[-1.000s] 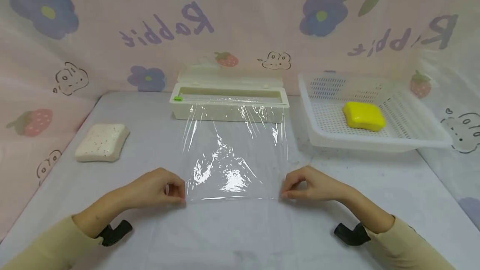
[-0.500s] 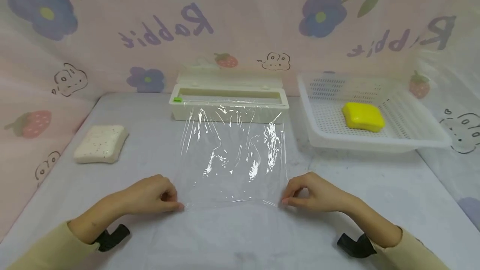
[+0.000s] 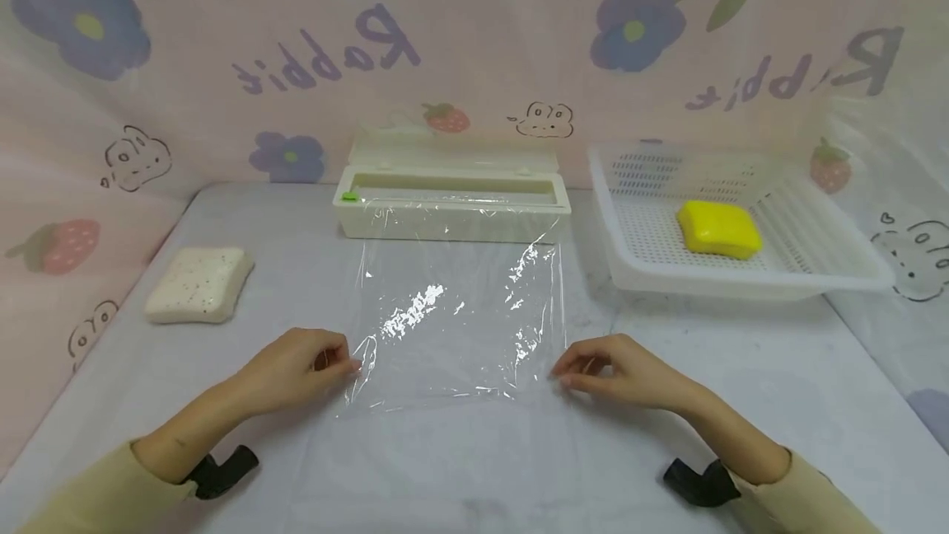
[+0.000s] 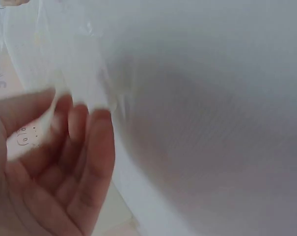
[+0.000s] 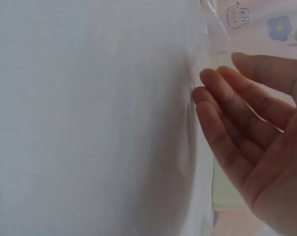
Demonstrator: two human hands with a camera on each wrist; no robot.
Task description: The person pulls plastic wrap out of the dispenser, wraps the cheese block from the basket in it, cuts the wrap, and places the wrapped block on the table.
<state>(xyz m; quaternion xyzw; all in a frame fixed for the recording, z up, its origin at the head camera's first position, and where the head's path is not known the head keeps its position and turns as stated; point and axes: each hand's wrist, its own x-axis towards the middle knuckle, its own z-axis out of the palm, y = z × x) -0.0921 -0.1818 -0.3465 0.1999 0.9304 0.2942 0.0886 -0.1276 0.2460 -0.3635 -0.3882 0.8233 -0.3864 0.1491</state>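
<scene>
A sheet of clear plastic wrap [image 3: 452, 336] stretches toward me from a white wrap dispenser box [image 3: 452, 222], whose lid stands raised. My left hand [image 3: 300, 365] pinches the wrap near its left front corner, with creases spreading from the fingertips; the corner hangs loose below. At the opposite edge is my right hand [image 3: 626, 371], its fingers loosely bent. The right wrist view shows a gap between the right thumb and the fingers [image 5: 222, 88], with the film's edge beside the fingertips. A green slider [image 3: 350, 197] sits at the box's left end.
A speckled cream block [image 3: 198, 285], square and soft-edged, lies on the table at left. On the right, a white perforated basket [image 3: 741, 287] holds a yellow block [image 3: 719, 229]. A printed curtain [image 3: 474, 48] hangs behind the white-covered table [image 3: 445, 476].
Both hands first drew back toward me with the wrap, then moved slightly forward. The right fingers have loosened from the film's edge. The left front corner now droops below the left hand.
</scene>
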